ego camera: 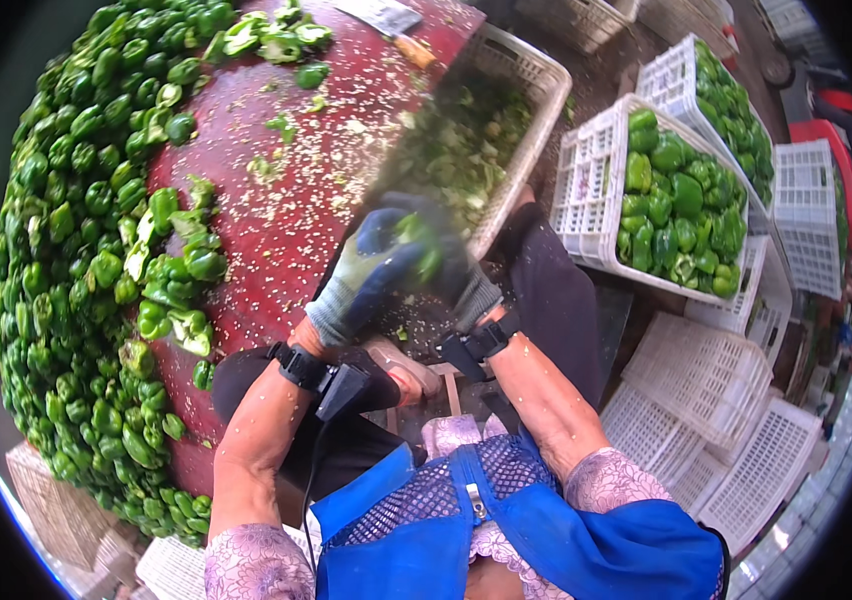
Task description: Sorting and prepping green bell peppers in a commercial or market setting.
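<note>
My left hand [372, 262], in a pale knit glove with a blue coated palm, grips a green bell pepper [423, 244]. Against the pepper's other side is my right hand [462, 274] in a dark grey glove, its fingers smeared by motion. Whether a tool is in that hand cannot be made out. Both hands are above my lap, at the edge of a red tabletop [261, 225] strewn with pale seeds. Just beyond them stands a white plastic crate [538, 150] with pepper scraps [463, 142] inside.
Whole peppers [88, 247] are heaped along the table's left side, with cut pieces [189, 330] at the inner edge. A wooden-handled cleaver [388, 19] lies at the far edge. To the right stand a pepper-filled crate [583, 180] and stacked crates [696, 375].
</note>
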